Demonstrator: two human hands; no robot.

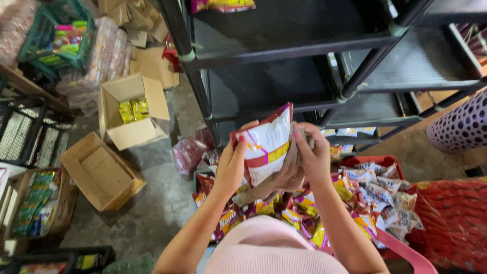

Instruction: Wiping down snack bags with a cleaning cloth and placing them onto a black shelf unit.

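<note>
My left hand point(231, 165) grips the left edge of a red and white snack packet point(266, 144), held upright in front of me. My right hand point(312, 157) holds its right side together with a brownish cloth point(284, 177) that hangs under the packet. Below my hands lies a heap of snack packets point(284, 210) in red, yellow and white, partly inside a red basket point(375, 161). In front stands a black shelf rack point(264, 50) with mostly bare shelves.
An open cardboard box point(133, 109) with yellow packets and an empty open box point(101, 172) stand on the concrete floor at left. A green crate point(56, 38), wrapped bundles and a box of green packets point(38, 203) lie further left. A purple perforated bin point(459, 127) is at right.
</note>
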